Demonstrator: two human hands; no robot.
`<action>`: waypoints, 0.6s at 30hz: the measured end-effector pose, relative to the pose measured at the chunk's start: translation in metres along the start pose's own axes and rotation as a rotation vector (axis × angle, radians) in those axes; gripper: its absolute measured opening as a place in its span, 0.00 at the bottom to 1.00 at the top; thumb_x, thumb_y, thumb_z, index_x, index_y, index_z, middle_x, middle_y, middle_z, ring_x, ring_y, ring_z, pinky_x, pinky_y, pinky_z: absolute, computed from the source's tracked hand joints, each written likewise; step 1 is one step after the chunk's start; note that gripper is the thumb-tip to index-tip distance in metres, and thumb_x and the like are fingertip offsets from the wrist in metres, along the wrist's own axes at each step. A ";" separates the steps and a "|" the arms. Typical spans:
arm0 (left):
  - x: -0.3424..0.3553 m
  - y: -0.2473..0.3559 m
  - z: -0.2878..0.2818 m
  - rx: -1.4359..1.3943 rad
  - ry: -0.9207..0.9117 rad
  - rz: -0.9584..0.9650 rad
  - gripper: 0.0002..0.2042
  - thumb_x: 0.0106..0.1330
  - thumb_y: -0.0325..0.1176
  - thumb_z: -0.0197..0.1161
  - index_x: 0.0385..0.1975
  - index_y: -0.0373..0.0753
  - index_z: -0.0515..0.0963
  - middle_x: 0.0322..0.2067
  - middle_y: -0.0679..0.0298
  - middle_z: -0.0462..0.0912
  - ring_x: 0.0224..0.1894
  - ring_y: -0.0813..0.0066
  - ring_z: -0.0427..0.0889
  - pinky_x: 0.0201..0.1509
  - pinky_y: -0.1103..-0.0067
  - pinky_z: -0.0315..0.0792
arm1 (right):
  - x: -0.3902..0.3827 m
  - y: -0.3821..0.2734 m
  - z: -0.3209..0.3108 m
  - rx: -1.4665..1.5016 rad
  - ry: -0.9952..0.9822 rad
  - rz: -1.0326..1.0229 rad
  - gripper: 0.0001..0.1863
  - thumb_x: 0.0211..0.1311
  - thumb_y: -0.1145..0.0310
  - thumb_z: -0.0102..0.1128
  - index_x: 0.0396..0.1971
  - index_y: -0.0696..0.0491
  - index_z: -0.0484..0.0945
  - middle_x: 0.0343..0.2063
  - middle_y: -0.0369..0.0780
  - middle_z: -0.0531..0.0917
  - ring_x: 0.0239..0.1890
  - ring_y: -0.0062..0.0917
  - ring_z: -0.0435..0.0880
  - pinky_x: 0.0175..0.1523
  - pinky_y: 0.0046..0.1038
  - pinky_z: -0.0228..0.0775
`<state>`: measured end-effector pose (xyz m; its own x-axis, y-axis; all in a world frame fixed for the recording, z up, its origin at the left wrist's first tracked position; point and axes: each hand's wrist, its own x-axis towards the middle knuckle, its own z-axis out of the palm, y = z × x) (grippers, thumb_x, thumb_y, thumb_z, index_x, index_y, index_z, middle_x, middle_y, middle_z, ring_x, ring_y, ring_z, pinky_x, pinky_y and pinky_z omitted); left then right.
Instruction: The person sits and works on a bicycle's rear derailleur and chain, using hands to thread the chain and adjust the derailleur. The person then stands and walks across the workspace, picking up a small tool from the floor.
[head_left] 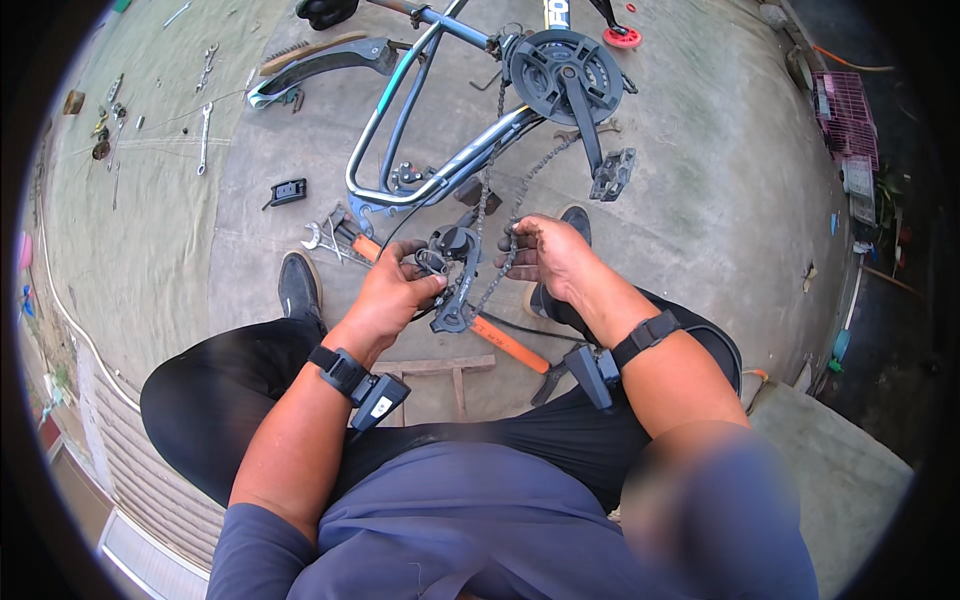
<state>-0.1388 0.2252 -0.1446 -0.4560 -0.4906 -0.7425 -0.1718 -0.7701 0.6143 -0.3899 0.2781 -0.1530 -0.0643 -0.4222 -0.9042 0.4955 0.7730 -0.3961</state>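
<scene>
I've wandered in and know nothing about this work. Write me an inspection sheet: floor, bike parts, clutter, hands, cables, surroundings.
Surface: grey ground, stained; greenish covering at left.
Bike parts: bicycle frame with chainring and pedal; chain hanging; derailleur held low.
Clutter: wrench, wooden-backed brush, small black device, orange tool handle.
Hands: left hand holds the derailleur; right hand has its fingers at the chain, firmness of grip unclear. Black unit strapped to the left wrist, a similar one on the right.
Cables: thin black cable curving near the left hand.
Surroundings: pink wire cage at the right edge.
</scene>
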 end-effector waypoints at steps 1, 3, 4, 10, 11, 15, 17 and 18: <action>0.000 0.000 0.000 -0.005 0.004 0.000 0.34 0.65 0.21 0.68 0.68 0.25 0.58 0.40 0.54 0.84 0.38 0.73 0.84 0.38 0.79 0.78 | -0.001 0.001 -0.001 -0.018 0.003 0.000 0.10 0.71 0.61 0.51 0.41 0.50 0.76 0.36 0.39 0.84 0.37 0.36 0.89 0.43 0.35 0.81; 0.000 -0.002 -0.001 -0.016 0.013 -0.001 0.34 0.66 0.21 0.68 0.68 0.25 0.58 0.40 0.54 0.83 0.38 0.73 0.84 0.38 0.79 0.78 | -0.001 0.002 -0.001 -0.041 0.015 0.009 0.11 0.71 0.59 0.51 0.39 0.50 0.77 0.35 0.40 0.85 0.38 0.36 0.89 0.44 0.36 0.81; -0.001 -0.001 -0.001 -0.018 0.011 -0.006 0.34 0.66 0.21 0.68 0.68 0.25 0.58 0.40 0.54 0.83 0.38 0.73 0.84 0.38 0.79 0.78 | -0.001 0.002 -0.001 -0.046 0.023 0.017 0.11 0.71 0.59 0.51 0.39 0.50 0.77 0.35 0.39 0.84 0.37 0.36 0.89 0.44 0.36 0.81; 0.000 -0.001 -0.005 -0.015 -0.004 -0.018 0.34 0.66 0.20 0.67 0.69 0.26 0.57 0.42 0.53 0.83 0.40 0.72 0.85 0.39 0.79 0.78 | 0.002 0.005 -0.008 -0.062 0.024 0.030 0.10 0.72 0.59 0.53 0.38 0.49 0.76 0.33 0.39 0.84 0.31 0.33 0.88 0.38 0.34 0.82; -0.001 0.000 -0.005 -0.025 -0.005 -0.018 0.34 0.66 0.20 0.67 0.69 0.26 0.57 0.42 0.53 0.83 0.40 0.72 0.85 0.39 0.79 0.79 | 0.001 0.005 -0.007 -0.066 0.028 0.029 0.10 0.72 0.59 0.53 0.38 0.49 0.76 0.33 0.38 0.84 0.30 0.32 0.87 0.37 0.34 0.82; -0.004 0.006 -0.003 -0.019 -0.004 -0.024 0.33 0.66 0.20 0.67 0.69 0.26 0.57 0.42 0.52 0.84 0.41 0.71 0.86 0.41 0.78 0.80 | -0.001 0.004 -0.006 -0.070 0.037 0.037 0.10 0.73 0.58 0.53 0.38 0.50 0.76 0.33 0.38 0.83 0.29 0.31 0.86 0.35 0.32 0.82; -0.003 0.004 -0.004 -0.027 -0.008 -0.018 0.33 0.66 0.20 0.67 0.69 0.26 0.57 0.42 0.52 0.84 0.41 0.71 0.86 0.41 0.78 0.80 | -0.001 0.004 -0.006 -0.078 0.044 0.039 0.11 0.73 0.58 0.52 0.38 0.50 0.76 0.33 0.38 0.83 0.29 0.31 0.86 0.35 0.32 0.82; -0.003 0.003 -0.005 -0.032 -0.010 -0.016 0.33 0.67 0.20 0.67 0.69 0.26 0.57 0.42 0.53 0.84 0.41 0.71 0.86 0.41 0.78 0.80 | -0.002 0.004 -0.005 -0.080 0.045 0.038 0.11 0.73 0.58 0.52 0.38 0.50 0.76 0.33 0.38 0.83 0.29 0.31 0.87 0.35 0.32 0.82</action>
<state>-0.1340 0.2221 -0.1418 -0.4621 -0.4745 -0.7492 -0.1514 -0.7902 0.5938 -0.3927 0.2840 -0.1538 -0.0868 -0.3713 -0.9244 0.4275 0.8243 -0.3712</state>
